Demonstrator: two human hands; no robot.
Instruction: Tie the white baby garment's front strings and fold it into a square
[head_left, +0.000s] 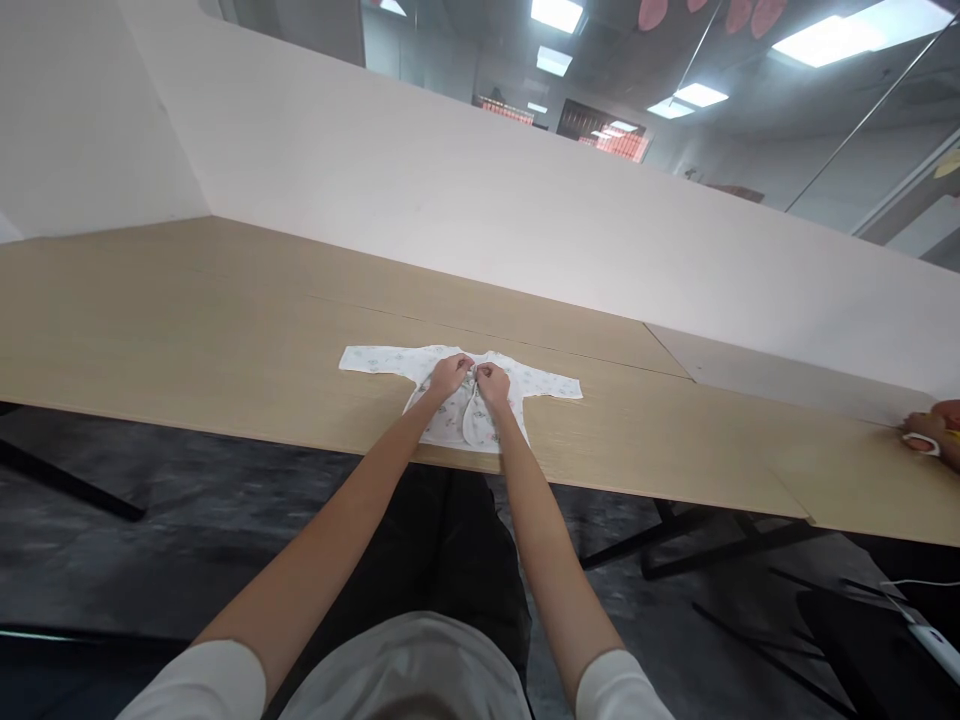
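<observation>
A small white baby shirt [457, 425] with a faint coloured print lies front side up on the wooden table, both sleeves stretched out sideways. At its neckline my left hand [451, 374] pinches the fabric near the front opening. Right beside it, my right hand [493, 383] is closed on the opposite edge of the same opening. The fingertips of both hands almost meet, and whatever small fastening lies between them is too small to make out. Below my hands the front edge of the shirt curves down toward its hem.
The long wooden table [225, 330] runs along a white wall [450, 190], with a glass partition above it. Another person's hand [926, 430] shows at the far right edge. Under the table are black metal legs [697, 540], and a black chair [847, 640] stands at lower right.
</observation>
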